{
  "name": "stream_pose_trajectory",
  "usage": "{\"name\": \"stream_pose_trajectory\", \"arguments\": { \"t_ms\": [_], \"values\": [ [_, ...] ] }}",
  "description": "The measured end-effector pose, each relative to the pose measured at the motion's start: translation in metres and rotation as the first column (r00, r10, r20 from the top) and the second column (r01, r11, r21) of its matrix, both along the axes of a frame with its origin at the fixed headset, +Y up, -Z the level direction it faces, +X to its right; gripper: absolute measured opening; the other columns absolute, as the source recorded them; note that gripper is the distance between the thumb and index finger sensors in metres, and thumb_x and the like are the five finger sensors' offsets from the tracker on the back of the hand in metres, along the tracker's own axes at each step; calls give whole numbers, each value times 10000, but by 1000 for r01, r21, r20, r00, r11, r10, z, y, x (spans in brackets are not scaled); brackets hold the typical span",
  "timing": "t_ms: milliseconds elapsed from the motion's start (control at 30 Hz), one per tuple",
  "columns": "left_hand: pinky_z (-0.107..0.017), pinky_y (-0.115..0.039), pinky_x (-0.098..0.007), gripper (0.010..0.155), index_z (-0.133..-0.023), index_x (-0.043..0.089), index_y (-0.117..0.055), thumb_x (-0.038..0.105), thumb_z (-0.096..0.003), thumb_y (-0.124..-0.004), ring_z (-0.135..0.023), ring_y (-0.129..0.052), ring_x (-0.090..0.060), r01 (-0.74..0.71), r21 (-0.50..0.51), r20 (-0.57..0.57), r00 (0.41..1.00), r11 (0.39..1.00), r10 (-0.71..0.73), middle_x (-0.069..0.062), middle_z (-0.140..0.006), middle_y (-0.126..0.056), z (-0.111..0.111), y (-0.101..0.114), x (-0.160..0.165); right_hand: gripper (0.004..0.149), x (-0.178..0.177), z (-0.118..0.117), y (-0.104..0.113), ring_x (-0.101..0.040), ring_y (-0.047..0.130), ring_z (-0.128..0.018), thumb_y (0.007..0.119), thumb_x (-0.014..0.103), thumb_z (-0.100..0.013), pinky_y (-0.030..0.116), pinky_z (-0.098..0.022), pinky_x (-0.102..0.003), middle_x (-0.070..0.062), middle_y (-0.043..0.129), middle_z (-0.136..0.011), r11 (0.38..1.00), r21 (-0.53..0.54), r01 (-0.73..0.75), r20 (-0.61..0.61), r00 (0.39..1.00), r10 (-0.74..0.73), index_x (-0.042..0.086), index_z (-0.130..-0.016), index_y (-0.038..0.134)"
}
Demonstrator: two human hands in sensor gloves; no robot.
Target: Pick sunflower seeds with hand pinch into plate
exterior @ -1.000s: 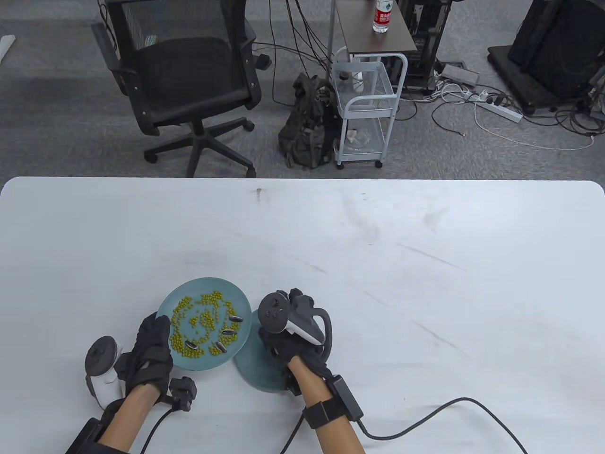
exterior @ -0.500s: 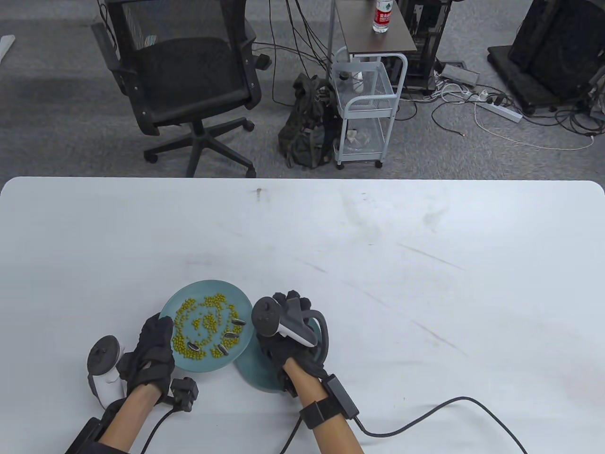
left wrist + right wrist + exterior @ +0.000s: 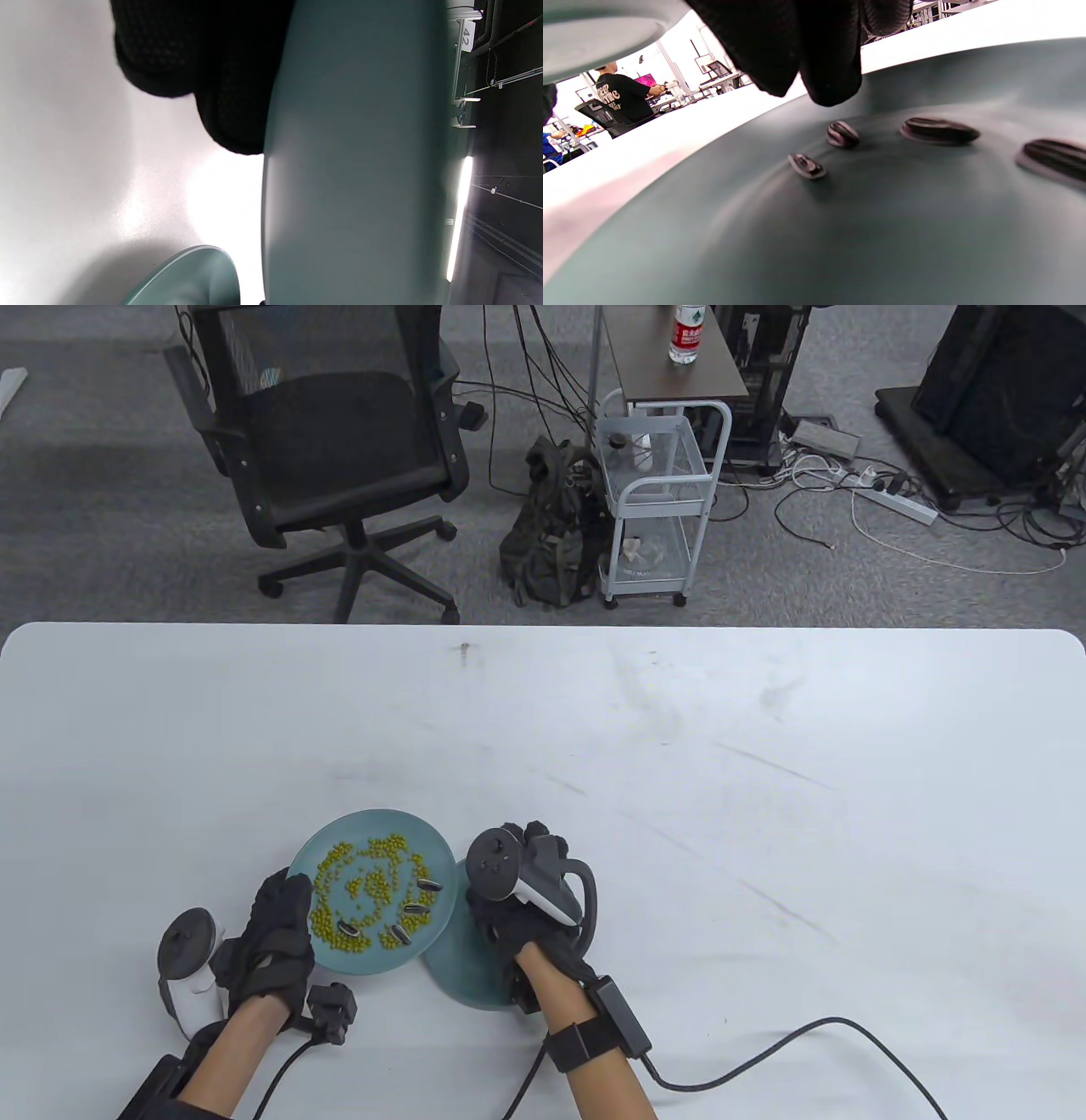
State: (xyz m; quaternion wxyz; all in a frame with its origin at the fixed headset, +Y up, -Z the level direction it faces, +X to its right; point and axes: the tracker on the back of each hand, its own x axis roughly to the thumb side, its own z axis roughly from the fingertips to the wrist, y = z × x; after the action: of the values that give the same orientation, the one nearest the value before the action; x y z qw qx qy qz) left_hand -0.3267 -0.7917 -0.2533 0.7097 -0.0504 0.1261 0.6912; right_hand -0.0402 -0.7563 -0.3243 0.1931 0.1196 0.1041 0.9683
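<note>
A teal plate [image 3: 428, 848] holds green beans [image 3: 365, 886] and several striped sunflower seeds [image 3: 413, 909]. My left hand [image 3: 288, 903] grips its left rim and holds it tilted above the table; the left wrist view shows its underside [image 3: 352, 169] against my fingers [image 3: 220, 84]. A second teal plate [image 3: 454, 976] lies on the table under my right hand [image 3: 522, 840]. In the right wrist view several seeds [image 3: 842, 134] lie on this plate [image 3: 840, 233], and my fingertips [image 3: 831, 63] hang close together just above them. I cannot see a seed between them.
The white table [image 3: 679, 772] stretches far and right of the plates. A black cable [image 3: 764, 1052] runs from my right wrist along the front edge. An office chair [image 3: 339, 441] and a wire cart [image 3: 653, 500] stand beyond the table.
My right hand moved left toward the bean plate, then came back right over the second plate. The bean plate shifted slightly right and toward me.
</note>
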Motion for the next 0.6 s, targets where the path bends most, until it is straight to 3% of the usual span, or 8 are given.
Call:
{"name": "stream_pose_trajectory", "arguments": {
  "t_ms": [133,300,467,600],
  "values": [
    [-393,-862,-370,460,-991,163,-450,417,-629,-577,-446,-1036,-176,0,-1,0,1000,1000,0,-45,-799,-851,1,0,1,381,5,-1,7,-677,331,-982,897,241,-533,281,-654,-781,-356,465,-1108,999,26,44,40,998,-45,-47,-783,900],
    [-392,-863,-369,460,-991,163,-450,417,-629,-576,-446,-1036,-176,-4,14,60,998,1000,3,-45,-798,-853,3,3,11,386,16,-1,32,-680,329,-982,899,240,-534,279,-654,-783,-362,461,-1107,990,106,96,92,990,-106,-52,-787,897],
    [-391,-861,-372,459,-991,163,-452,414,-629,-579,-444,-1036,-180,-2,19,104,995,1000,0,-48,-797,-854,4,4,18,389,21,4,63,-681,326,-983,897,244,-538,278,-653,-785,-365,459,-1109,975,194,105,83,989,-123,-52,-791,895],
    [-392,-859,-376,460,-991,159,-451,412,-629,-578,-446,-1035,-183,0,17,110,994,1000,-2,-50,-799,-851,5,3,19,398,11,13,79,-687,321,-979,892,254,-545,276,-651,-788,-371,458,-1108,969,200,148,22,988,-155,-58,-792,895]
  ]
}}
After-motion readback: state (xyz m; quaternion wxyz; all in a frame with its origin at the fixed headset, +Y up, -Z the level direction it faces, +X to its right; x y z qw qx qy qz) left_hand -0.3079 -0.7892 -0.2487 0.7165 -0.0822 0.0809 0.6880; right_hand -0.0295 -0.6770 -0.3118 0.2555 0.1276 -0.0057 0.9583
